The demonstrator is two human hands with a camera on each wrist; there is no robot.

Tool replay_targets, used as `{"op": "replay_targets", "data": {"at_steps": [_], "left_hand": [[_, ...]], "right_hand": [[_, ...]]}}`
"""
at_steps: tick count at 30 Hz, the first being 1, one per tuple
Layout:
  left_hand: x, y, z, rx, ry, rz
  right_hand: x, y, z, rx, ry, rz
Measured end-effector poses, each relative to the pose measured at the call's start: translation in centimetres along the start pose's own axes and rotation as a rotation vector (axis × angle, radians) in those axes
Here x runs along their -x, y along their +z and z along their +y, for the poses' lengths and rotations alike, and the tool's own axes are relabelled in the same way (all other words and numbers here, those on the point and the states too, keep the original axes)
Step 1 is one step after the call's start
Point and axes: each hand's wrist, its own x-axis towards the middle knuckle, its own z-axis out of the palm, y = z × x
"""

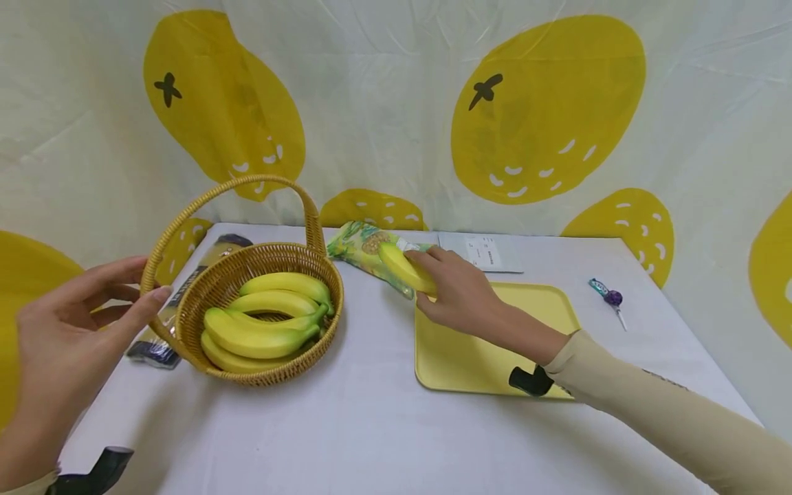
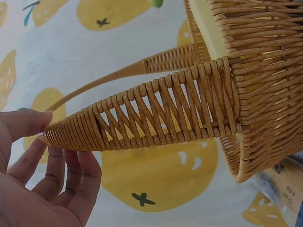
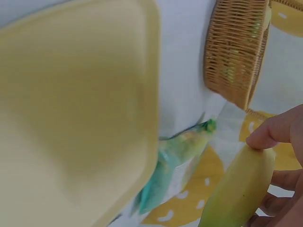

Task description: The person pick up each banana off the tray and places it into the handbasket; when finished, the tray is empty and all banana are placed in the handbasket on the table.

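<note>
My left hand [image 1: 80, 337] pinches the arched handle [image 2: 156, 116] of a wicker basket [image 1: 334, 326] between thumb and fingers. Inside the basket lie several yellow bananas [image 1: 262, 335] with greenish ends; whether its base touches the table cannot be told. To the right, my right hand [image 1: 464, 289] grips a single banana [image 1: 402, 268] above the far left corner of a yellow tray [image 1: 495, 364]. In the right wrist view, the thumb presses one end of that banana [image 3: 241, 189], and the fingers wrap partly out of sight behind it.
Behind the held banana lies a green patterned bag [image 1: 355, 246], beside a flat silvery packet [image 1: 485, 253] with a white label. A dark-ended packet [image 1: 216, 256] is partly hidden by the basket. A purple lollipop [image 1: 612, 298] lies right of the tray. A fruit-print cloth [image 1: 377, 103] hangs behind the table.
</note>
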Motion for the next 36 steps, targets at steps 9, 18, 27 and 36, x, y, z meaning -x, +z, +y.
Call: {"op": "replay_targets", "data": {"at_steps": [9,18,27,36], "left_hand": [[0.1,0.0,0.5,0.018,0.005,0.000],[0.1,-0.1,0.4,0.020,0.011,0.000],[0.0,-0.1,0.1,-0.001,0.026,-0.012],[0.2,-0.2,0.1,-0.006,0.027,-0.016]], "right_hand": [[-3.1,-0.5,-3.2,-0.011,-0.085,-0.037],[-6.6,0.1,-6.2,-0.027,-0.185,-0.073],[-9.4,1.3,-9.2,0.021,-0.240,-0.189],[-12.2,4.1,-12.5,0.047,-0.319,-0.294]]}}
